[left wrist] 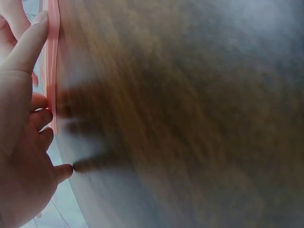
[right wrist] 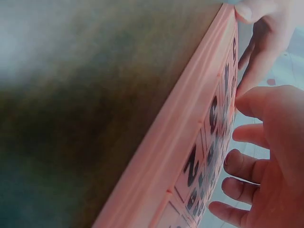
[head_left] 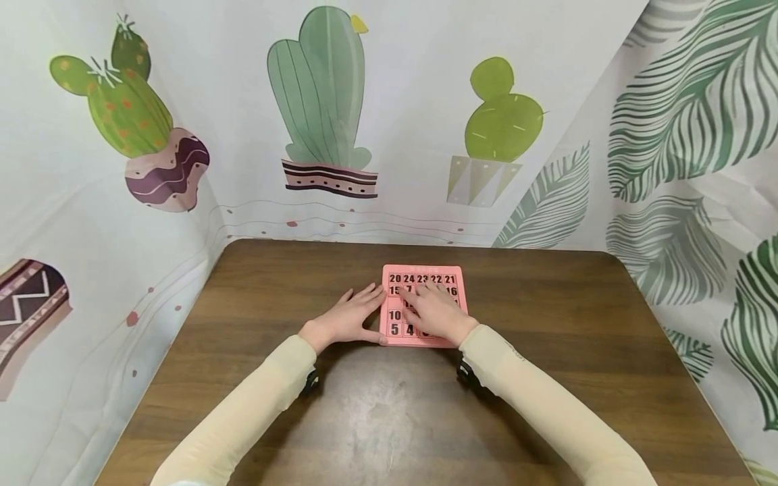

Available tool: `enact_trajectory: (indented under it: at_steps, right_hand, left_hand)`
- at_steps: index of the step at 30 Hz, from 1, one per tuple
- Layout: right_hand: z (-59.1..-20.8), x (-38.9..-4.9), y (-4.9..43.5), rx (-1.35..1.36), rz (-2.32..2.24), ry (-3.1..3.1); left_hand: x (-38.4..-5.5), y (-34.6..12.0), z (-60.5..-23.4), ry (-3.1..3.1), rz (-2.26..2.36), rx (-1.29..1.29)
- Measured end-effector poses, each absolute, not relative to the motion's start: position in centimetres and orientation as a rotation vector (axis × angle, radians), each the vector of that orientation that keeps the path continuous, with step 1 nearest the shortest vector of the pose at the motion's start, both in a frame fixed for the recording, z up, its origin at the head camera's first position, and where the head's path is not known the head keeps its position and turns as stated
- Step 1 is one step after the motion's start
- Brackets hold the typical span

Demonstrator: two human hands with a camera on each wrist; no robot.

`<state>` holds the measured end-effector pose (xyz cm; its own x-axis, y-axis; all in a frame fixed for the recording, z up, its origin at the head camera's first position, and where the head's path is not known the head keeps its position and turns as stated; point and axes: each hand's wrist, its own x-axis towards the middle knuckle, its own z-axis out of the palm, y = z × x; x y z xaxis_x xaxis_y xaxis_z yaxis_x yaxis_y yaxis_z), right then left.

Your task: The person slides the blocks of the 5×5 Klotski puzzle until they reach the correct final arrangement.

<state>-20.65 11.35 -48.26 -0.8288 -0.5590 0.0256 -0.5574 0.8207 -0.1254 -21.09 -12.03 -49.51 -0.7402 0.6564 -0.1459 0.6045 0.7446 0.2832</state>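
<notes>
A pink number sliding puzzle (head_left: pixel 395 341) with black numerals lies flat on the table. In the head view its top row reads 20, 24, 23, 22, 21. My left hand (head_left: pixel 346 318) touches the puzzle's left side, fingertips by the upper part and thumb at the lower left corner. Over the puzzle's right half lies my right hand (head_left: pixel 439 312), its fingers spread across the numbered tiles and hiding several of them. The right wrist view shows that hand's fingers (right wrist: pixel 242 164) loosely bent by the numbered face; exact contact is hard to tell.
The brown wooden table (head_left: pixel 547 324) runs back to a white cloth (head_left: pixel 413 135) printed with cacti and leaves. Dark wrist devices (head_left: pixel 467 372) sit under both cream sleeves (head_left: pixel 541 391).
</notes>
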Motion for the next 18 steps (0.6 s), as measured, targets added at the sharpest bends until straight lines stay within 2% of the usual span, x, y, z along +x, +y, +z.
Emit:
enact_trajectory:
  at_steps: [18]
  right_hand:
    - [-48.3,-19.5,11.3,-0.964,-0.083,3.007]
  left_hand:
    - [-21.1,-12.0,-49.6,2.706,0.326,0.986]
